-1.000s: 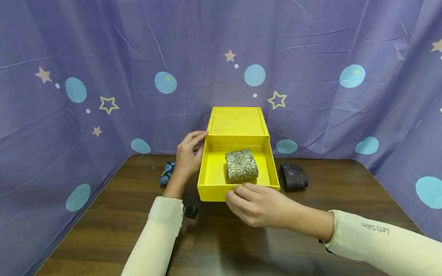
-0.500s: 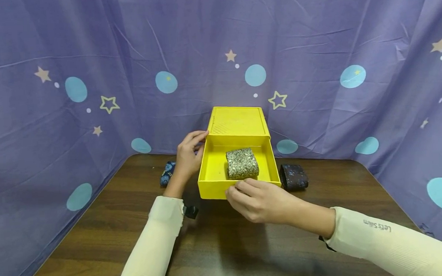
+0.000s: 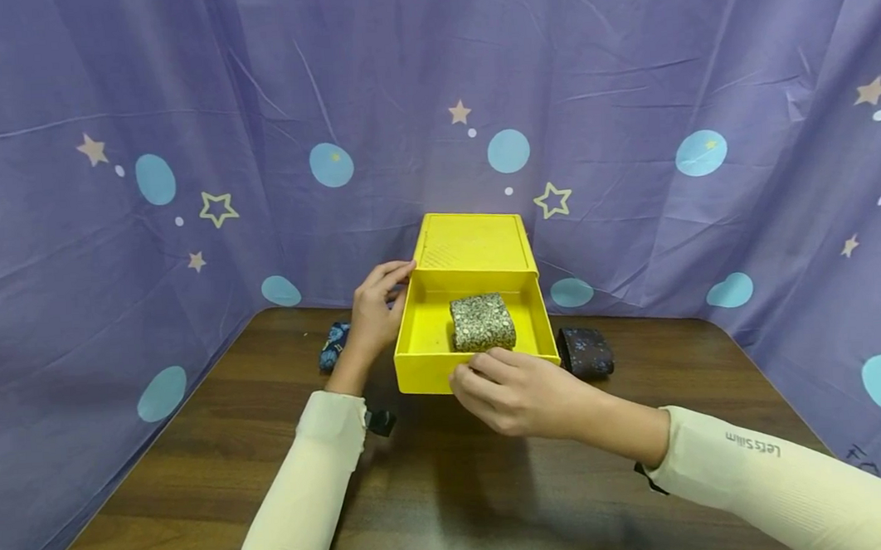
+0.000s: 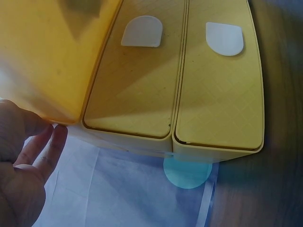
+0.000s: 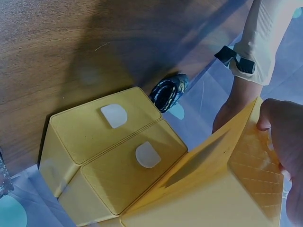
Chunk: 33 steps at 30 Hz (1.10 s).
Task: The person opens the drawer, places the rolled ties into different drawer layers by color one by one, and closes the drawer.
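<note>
Where best seen, from the head camera: a shallow, rectangular yellow plastic drawer point(image 3: 423, 374), jutting from the matching yellow plastic cabinet point(image 3: 472, 244), front wall toward the person, side walls running back under the cabinet top; long axis hard to judge through foreshortening, rear end hidden inside. On its floor, a roll of cream-and-green flowered fabric point(image 3: 482, 323), slightly askew, long axis unclear. At the front wall, the right hand point(image 3: 517, 391), fingers bent, gripping the wall with the thumb opposed; fingertips mostly hidden, hand cropped in its own wrist view. At the cabinet's left edge, the left hand point(image 3: 377, 311), fingers loosely extended, tips touching, nothing enclosed. Below the drawer, two closed fronts with rounded white handles point(image 4: 144, 32). To either side, on the brown wooden table point(image 3: 609, 499), a dark blue patterned fabric roll point(image 3: 334, 347), partly covered by the left wrist, and a blackish-brown flecked fabric roll point(image 3: 588, 352). Beyond, a purple starry curtain point(image 3: 594, 67), cut off above.
</note>
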Each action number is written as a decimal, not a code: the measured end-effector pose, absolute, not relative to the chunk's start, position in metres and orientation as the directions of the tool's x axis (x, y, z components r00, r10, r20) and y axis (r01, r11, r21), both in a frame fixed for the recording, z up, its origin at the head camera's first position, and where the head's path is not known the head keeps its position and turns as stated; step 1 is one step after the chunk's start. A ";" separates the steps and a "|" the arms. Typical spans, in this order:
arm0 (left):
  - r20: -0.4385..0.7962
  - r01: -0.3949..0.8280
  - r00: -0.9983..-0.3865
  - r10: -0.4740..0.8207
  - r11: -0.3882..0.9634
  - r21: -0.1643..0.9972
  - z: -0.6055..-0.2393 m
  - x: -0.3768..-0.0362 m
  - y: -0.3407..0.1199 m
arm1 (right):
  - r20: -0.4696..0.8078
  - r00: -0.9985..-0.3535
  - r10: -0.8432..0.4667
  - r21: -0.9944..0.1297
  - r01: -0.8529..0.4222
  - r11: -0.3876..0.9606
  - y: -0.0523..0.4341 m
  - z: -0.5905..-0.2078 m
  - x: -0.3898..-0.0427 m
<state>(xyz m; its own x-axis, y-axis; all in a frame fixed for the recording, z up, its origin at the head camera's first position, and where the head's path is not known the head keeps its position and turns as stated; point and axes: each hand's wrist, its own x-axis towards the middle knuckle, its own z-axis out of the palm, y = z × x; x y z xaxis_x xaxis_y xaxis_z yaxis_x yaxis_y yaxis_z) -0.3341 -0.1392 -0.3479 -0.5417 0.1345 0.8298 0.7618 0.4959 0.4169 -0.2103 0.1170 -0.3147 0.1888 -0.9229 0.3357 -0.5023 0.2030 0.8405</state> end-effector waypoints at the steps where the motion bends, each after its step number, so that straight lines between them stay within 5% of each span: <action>1: 0.829 0.761 -0.543 0.135 0.497 0.418 -0.348 -0.334 -0.139 | 0.339 0.194 -0.920 0.841 -0.502 0.204 0.117 -0.315 -0.211; 18: 0.834 0.763 -0.535 0.134 0.500 0.410 -0.349 -0.335 -0.139 | 0.376 0.239 -0.895 0.837 -0.503 0.218 0.117 -0.316 -0.220; 33: 0.832 0.755 -0.539 0.129 0.512 0.409 -0.348 -0.335 -0.139 | 0.369 0.203 -0.907 0.840 -0.491 0.231 0.116 -0.312 -0.223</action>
